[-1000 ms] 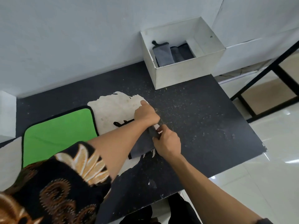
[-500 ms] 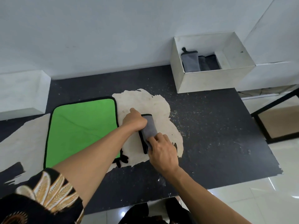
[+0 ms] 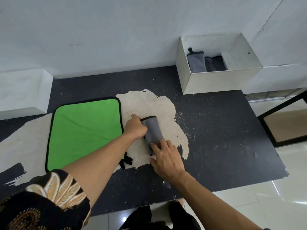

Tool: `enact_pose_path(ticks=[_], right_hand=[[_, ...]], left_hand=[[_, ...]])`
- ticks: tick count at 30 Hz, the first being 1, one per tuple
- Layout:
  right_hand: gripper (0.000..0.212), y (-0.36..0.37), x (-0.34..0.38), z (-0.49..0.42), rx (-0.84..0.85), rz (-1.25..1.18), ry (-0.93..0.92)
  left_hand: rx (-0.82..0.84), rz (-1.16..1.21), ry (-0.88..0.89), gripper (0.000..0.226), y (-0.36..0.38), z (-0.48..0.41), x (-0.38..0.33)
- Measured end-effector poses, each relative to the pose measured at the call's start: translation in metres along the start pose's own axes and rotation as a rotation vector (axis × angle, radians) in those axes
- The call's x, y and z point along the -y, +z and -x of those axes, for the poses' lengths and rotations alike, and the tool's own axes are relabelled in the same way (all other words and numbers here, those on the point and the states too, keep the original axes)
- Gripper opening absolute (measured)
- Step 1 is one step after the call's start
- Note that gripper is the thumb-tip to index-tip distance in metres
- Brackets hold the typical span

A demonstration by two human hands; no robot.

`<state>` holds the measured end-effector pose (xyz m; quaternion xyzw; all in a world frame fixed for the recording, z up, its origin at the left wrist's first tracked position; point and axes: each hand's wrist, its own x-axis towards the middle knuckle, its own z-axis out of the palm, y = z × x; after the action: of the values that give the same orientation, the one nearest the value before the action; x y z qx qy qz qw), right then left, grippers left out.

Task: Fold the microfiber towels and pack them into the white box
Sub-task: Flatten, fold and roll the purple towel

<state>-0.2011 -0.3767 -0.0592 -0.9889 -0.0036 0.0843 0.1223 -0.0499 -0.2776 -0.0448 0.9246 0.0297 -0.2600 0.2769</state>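
Item: grey towel [image 3: 152, 130], folded narrow, on the table [image 3: 216, 130], well apart from the white box [image 3: 216, 80]. My left hand [image 3: 135, 127] curls round its left edge and my right hand [image 3: 166, 156] presses its near end flat-fingered, likely to set the fold.

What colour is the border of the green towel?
Black, all around the green towel; clearest in the head view.
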Motion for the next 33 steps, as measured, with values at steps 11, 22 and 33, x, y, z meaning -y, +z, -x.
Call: enact_pose_path(ticks=[11,22,33], right_hand=[[0.028,0.014,-0.006,0.009,-0.029,0.016,-0.045],[0.058,0.002,0.003,-0.023,0.107,-0.039,0.143],[0.062,0.007,0.012,-0.05,0.136,-0.032,0.08]], left_hand=[[-0.105,-0.659,0.562,0.059,0.031,0.031,0.038],[0.14,-0.823,0.448,0.079,0.024,0.029,0.055],[0.086,-0.83,0.504,0.075,0.014,0.026,0.047]])
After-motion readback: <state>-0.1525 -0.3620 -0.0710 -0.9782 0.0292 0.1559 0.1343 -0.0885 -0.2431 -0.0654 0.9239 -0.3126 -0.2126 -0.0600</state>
